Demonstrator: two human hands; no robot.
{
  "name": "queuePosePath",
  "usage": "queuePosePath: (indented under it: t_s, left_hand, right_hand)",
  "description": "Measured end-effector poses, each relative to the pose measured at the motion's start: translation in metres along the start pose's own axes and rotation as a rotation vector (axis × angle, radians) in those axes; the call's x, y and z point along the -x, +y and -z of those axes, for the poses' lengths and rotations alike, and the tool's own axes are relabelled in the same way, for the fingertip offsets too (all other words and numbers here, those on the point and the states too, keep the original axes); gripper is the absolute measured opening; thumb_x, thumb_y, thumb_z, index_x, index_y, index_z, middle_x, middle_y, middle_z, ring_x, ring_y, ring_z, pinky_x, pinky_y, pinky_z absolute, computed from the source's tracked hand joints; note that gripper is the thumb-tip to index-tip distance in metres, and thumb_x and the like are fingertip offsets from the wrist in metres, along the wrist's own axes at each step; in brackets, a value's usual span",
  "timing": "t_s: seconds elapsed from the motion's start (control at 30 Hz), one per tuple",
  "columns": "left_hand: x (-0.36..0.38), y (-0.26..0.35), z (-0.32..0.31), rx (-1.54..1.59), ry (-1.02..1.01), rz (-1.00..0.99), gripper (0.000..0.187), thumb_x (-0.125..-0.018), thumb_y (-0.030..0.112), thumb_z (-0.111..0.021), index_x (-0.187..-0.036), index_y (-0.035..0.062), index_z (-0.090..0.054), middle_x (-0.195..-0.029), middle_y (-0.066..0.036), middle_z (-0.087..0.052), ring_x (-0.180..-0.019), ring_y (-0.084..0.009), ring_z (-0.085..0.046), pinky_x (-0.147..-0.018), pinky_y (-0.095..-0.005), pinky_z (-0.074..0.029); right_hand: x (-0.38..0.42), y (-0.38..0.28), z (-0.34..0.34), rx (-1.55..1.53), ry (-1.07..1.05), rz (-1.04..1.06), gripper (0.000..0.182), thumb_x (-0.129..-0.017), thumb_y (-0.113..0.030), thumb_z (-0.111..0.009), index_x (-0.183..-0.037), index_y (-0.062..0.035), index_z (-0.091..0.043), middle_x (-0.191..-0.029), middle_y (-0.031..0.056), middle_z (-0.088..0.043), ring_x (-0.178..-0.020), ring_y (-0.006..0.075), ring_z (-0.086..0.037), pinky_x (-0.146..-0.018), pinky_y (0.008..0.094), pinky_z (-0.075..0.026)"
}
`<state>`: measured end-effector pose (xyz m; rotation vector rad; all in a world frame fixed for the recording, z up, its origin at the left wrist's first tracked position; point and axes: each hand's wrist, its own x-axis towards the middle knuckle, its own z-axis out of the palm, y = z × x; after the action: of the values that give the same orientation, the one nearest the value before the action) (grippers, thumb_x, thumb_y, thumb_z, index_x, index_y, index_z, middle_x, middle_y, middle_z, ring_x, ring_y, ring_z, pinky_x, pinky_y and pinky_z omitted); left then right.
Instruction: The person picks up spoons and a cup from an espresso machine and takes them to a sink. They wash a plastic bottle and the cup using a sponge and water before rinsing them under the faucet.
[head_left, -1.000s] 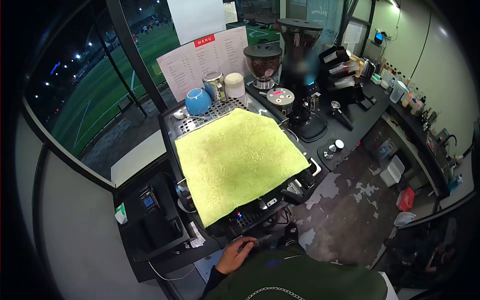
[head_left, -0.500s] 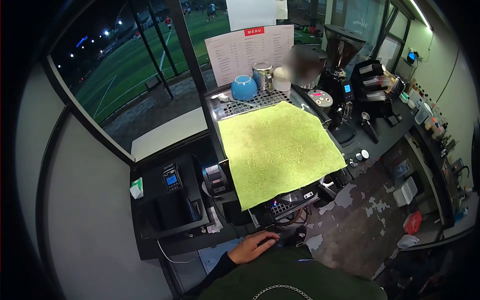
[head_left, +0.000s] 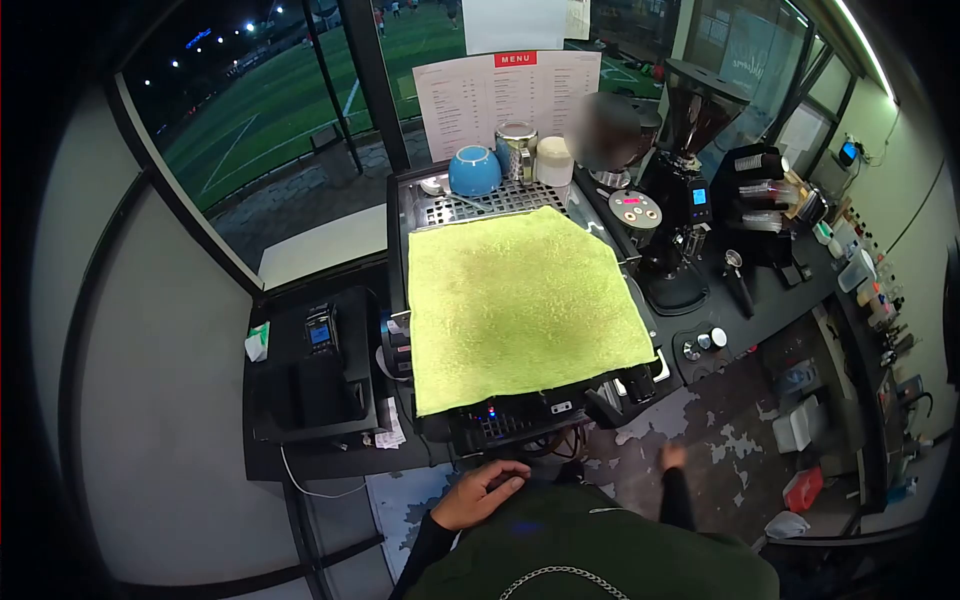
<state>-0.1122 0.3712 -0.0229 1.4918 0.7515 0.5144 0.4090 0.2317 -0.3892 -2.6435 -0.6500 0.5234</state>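
Observation:
My left hand rests against the dark green garment at my front. Its fingers are loosely bent, the thumb stands apart, and I see nothing held. Lower right, my right hand hangs over the floor in a dark sleeve, small and smeared, so its fingers cannot be read. Ahead of both hands, a yellow-green cloth lies spread over the top of an espresso machine. Behind the cloth, a blue cup, a metal pitcher and a white container stand on the grate.
On the right counter are a coffee grinder, a portafilter and small metal tools. A card terminal sits on the left counter. A menu sheet stands by the window. Patchy floor lies below right.
My right hand has come into view at the lower right. My left hand stays against my front. The view has shifted, so the machine and cloth sit further left; the cloth still lies spread.

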Motion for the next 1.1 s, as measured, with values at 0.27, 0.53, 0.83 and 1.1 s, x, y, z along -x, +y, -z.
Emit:
queuePosePath:
  t_s: [0.27, 0.53, 0.83, 1.1]
  left_hand:
    - [-0.018, 0.013, -0.051, 0.203, -0.018, 0.031, 0.032, -0.099, 0.019, -0.062, -0.126, 0.0035, -0.059, -0.113, -0.006, -0.069, -0.1, -0.0086, -0.064, -0.085, -0.0239, -0.051]
    - [0.005, 0.033, -0.081, 0.328, 0.112, 0.023, 0.03, -0.102, 0.01, -0.055, -0.13, -0.0007, -0.053, -0.121, -0.01, -0.065, -0.107, -0.0142, -0.064, -0.092, -0.0256, -0.049]
    - [0.054, 0.009, -0.066, 0.348, 0.305, -0.094, 0.029, -0.101, 0.009, -0.055, -0.128, -0.0012, -0.055, -0.12, -0.01, -0.065, -0.112, -0.0155, -0.062, -0.099, -0.0284, -0.047]
    - [0.082, 0.035, 0.011, 0.428, 0.06, -0.175, 0.035, -0.099, 0.013, -0.061, -0.13, -0.0008, -0.053, -0.123, -0.012, -0.062, -0.116, -0.0191, -0.06, -0.103, -0.0343, -0.046]
  right_hand:
    - [0.007, -0.439, 0.292, -1.143, -0.176, 0.861, 0.027, -0.103, -0.014, -0.048, -0.128, -0.0032, -0.054, -0.097, 0.0048, -0.064, -0.073, 0.006, -0.052, -0.061, 0.0209, -0.041]
    - [0.0, -0.686, 0.278, -0.246, 0.077, 1.498, 0.082, -0.079, -0.043, -0.076, -0.137, 0.0054, -0.045, -0.132, 0.0289, -0.053, -0.124, 0.0407, -0.051, -0.106, 0.0429, -0.041]
    - [0.015, -0.695, 0.266, -0.161, 0.085, 1.316, 0.072, -0.068, -0.049, -0.078, -0.12, -0.0019, -0.06, -0.117, 0.024, -0.063, -0.11, 0.04, -0.061, -0.096, 0.0441, -0.048]
    - [0.141, -0.637, 0.316, -1.067, -0.64, 0.949, 0.066, -0.08, -0.03, -0.077, -0.132, -0.0006, -0.049, -0.108, 0.0099, -0.063, -0.097, 0.0163, -0.064, -0.085, 0.0321, -0.054]
